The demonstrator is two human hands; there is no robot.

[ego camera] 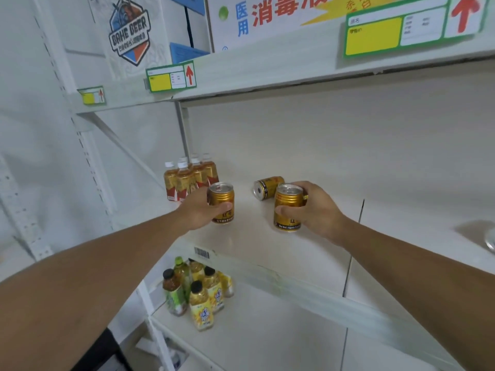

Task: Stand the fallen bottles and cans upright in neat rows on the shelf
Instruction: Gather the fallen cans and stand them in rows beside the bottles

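My left hand (199, 211) grips an upright gold can (221, 200) over the middle shelf (267, 245). A second upright gold can (288, 207) is held by my right hand (318, 210), a little to the right. Behind and between them a third gold can (267, 186) lies on its side, its end facing left. At the back left of the same shelf stands a tight cluster of several amber bottles with white caps (188, 178).
The lower shelf (267, 330) carries several upright yellow and green bottles (198, 293) at its left. Above, the upper shelf edge (267, 73) bears yellow price tags, with boxes on top. A metal upright (183, 129) stands behind the amber bottles. A shiny object (491, 241) shows at the right edge.
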